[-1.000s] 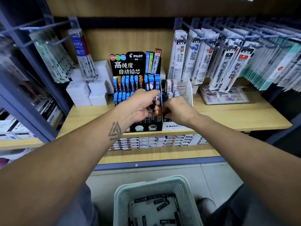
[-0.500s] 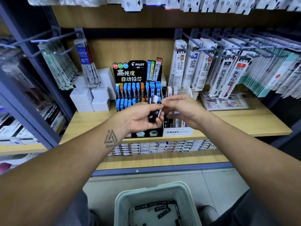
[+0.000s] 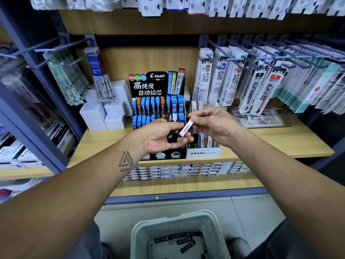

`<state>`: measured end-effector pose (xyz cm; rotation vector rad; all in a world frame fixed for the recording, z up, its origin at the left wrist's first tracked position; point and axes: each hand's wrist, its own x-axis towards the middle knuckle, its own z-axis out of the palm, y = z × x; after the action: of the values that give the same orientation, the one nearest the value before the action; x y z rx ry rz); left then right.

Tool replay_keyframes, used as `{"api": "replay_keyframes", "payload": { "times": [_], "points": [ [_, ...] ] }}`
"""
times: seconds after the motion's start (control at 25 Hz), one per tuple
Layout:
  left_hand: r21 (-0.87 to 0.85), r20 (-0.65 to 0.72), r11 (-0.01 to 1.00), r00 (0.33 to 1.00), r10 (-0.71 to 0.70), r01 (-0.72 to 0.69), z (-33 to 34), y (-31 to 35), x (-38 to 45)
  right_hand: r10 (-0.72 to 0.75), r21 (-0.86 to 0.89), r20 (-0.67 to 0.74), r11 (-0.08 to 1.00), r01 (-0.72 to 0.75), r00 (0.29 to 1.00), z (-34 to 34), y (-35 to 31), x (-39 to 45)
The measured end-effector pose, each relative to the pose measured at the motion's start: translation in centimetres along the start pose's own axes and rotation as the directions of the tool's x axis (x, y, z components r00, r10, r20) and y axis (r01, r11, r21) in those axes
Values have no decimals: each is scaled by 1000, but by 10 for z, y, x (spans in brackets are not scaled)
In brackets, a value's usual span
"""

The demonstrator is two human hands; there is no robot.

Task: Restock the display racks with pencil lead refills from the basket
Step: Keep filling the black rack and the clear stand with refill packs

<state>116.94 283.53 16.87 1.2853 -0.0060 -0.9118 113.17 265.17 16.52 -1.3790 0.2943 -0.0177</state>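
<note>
My left hand point(image 3: 160, 136) holds a small bunch of dark and pale lead refill cases point(image 3: 172, 135) in front of the black Pilot display rack point(image 3: 157, 101). My right hand point(image 3: 211, 124) pinches one white lead refill case point(image 3: 186, 127), tilted, just above that bunch. Behind my right hand stands the clear Mono rack point(image 3: 204, 152) with dark and pale cases in its slots. A pale green basket point(image 3: 179, 223) sits on the floor below, with several black refill cases point(image 3: 184, 242) lying in it.
The racks stand on a wooden shelf point(image 3: 280, 141). White boxes point(image 3: 104, 113) are stacked left of the Pilot rack. Packaged pen refills point(image 3: 261, 90) hang on hooks at right and left. Small boxes point(image 3: 186, 170) line the lower shelf.
Both hands drew back from the racks toward me. My right hand has pulled one white case out of the bunch in my left hand. The view tilted upward.
</note>
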Motion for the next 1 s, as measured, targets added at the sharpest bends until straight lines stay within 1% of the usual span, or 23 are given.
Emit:
{"api": "replay_keyframes", "payload": {
  "times": [0.12, 0.28, 0.4, 0.44, 0.48, 0.52, 0.56, 0.6, 0.64, 0.68, 0.8, 0.88, 1.0],
  "points": [
    [36, -18, 999, 1000, -12, 13, -1, 0, 3, -24, -55, -18, 998, 23, 1000, -3, -2, -1],
    [0, -40, 1000, 999, 20, -20, 2, 1, 8, -26, -32, -16, 999, 26, 1000, -3, -5, -2],
    [-32, -86, 999, 996, 39, -42, 5, 7, 10, -109, -25, -93, 994, 107, 990, -14, -20, 1],
    [-31, -108, 998, 993, 45, -48, 4, 9, 10, -140, -67, -129, 989, 133, 982, -19, -24, 2],
    [-25, -123, 998, 991, 46, -49, 4, 11, 10, -170, -150, -150, 978, 148, 974, -25, -27, 3],
    [-18, -127, 999, 991, 46, -48, 3, 12, 10, -197, -271, -153, 951, 151, 968, -31, -28, 4],
    [-19, -118, 999, 992, 44, -46, 3, 12, 9, -218, -418, -133, 897, 145, 967, -36, -28, 3],
    [-27, -101, 999, 994, 42, -45, 4, 12, 9, -232, -560, -96, 816, 140, 968, -39, -27, 3],
    [-42, -81, 998, 996, 37, -41, 6, 12, 8, -237, -667, -56, 731, 140, 970, -43, -26, 2],
    [-55, -61, 998, 998, 34, -37, 7, 12, 9, -234, -737, -24, 661, 141, 972, -46, -23, 1],
    [-75, -21, 997, 999, 34, -35, 12, 11, 9, -220, -849, 27, 509, 138, 975, -55, -12, 3],
    [-76, -14, 997, 999, 34, -35, 14, 10, 9, -239, -906, 12, 409, 112, 971, -60, -4, 6],
    [-48, -31, 998, 999, 42, -43, 16, 8, 7, -272, -941, 21, 319, 111, 962, -58, 4, 4]
  ]
}}
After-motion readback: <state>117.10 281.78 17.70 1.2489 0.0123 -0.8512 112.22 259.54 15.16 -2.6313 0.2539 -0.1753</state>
